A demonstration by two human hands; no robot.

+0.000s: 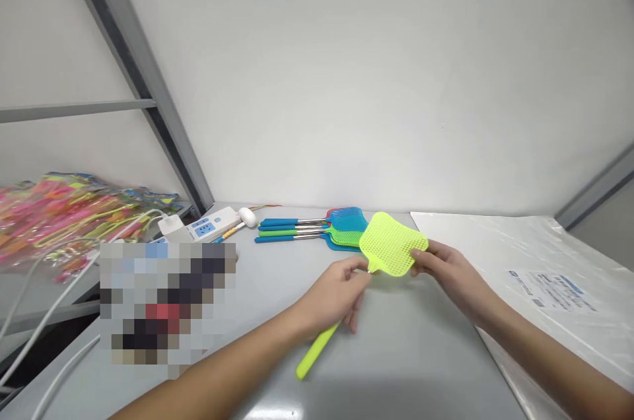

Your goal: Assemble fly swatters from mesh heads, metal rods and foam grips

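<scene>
A yellow-green fly swatter (pixel 393 243) is held above the grey table between both my hands. My left hand (pixel 341 291) closes around its shaft just below the head, and the handle sticks out beneath toward the front. At the head's right edge, my right hand (pixel 438 263) pinches the mesh between thumb and fingers. Behind, a pile of fly swatters (pixel 312 230) in blue, green and red lies with handles to the left and heads to the right. The yellow-green head partly covers the heads in that pile.
A white power strip (pixel 214 223) with plugs and cables lies at the back left, beside a white rounded object (pixel 247 216). Plastic-wrapped colourful goods (pixel 74 222) fill a shelf at left. A pixelated patch hides part of the table. White plastic sheeting (pixel 535 275) covers the right side.
</scene>
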